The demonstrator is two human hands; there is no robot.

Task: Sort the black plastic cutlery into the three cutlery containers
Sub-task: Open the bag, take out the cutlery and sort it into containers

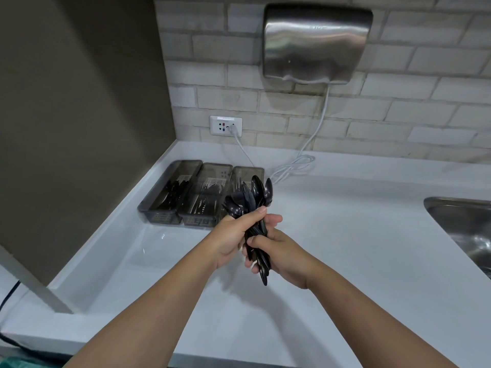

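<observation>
Both my hands grip one bundle of black plastic spoons above the white counter, bowls pointing up and away. My left hand wraps the upper part of the handles. My right hand holds the lower part, and the handle ends stick out below it. Three smoky transparent cutlery containers stand side by side just beyond the bundle: the left container and the middle container hold black cutlery. The right container is mostly hidden behind the spoons.
The white counter meets a brown side wall on the left. A steel sink is sunk in at the right edge. On the brick wall hang a steel hand dryer and a socket, with a coiled white cable behind the containers.
</observation>
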